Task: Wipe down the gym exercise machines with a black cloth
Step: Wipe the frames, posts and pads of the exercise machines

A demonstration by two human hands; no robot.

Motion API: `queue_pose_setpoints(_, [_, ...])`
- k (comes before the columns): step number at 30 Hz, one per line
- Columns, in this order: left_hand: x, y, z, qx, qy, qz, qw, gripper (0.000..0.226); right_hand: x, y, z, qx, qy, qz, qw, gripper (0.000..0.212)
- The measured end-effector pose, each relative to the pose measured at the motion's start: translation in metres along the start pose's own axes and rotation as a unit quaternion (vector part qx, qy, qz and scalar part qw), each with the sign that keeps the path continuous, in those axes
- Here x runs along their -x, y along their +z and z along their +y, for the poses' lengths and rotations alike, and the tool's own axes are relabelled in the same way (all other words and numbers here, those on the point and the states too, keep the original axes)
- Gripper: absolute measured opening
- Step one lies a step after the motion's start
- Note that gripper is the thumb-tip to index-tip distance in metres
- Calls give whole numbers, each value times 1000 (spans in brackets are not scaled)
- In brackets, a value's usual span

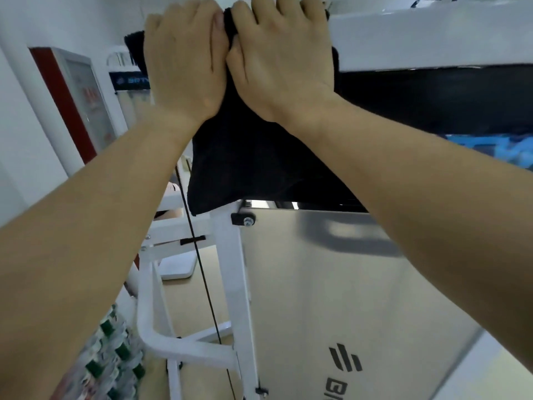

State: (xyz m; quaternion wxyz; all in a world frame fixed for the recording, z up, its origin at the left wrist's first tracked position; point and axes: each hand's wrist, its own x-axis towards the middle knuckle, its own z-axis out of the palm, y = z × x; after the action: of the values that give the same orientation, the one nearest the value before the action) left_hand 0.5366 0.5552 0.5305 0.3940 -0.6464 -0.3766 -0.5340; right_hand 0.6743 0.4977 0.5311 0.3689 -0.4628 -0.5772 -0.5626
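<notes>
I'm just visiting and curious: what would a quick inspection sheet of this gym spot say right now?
Surface: white top beam, cloth draped over it.
Job's things: black cloth, hanging down from the beam.
Clutter: blurry green-capped bottles, low left.
Grips: left hand and right hand side by side, both holding the cloth on the beam.
Cables: one black cable, running down below the cloth.
Surroundings: grey logo panel; red-framed cabinet on the wall.

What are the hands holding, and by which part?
Both the left hand and right hand grip the black cloth by its upper part, draped over the white top bar.
</notes>
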Motion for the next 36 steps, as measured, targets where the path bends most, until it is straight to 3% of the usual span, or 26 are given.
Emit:
queue_pose_setpoints(6, [1,-2,49,-31,-31,-1,999,47,28,-20,57,11,-8,-15,1000,44])
queue_pose_setpoints(18, [-13,8,235,-46,-39,52,997,41,88,-72,211,-11,15,-20,1000,46])
queue_pose_setpoints(31, [-23,-5,353,11,-77,-9,997,43,136,-91,303,-170,42,-20,984,43])
queue_pose_setpoints(36, [-18,-15,387,6,-129,-60,990,41,148,-89,330,-303,23,-35,952,43])
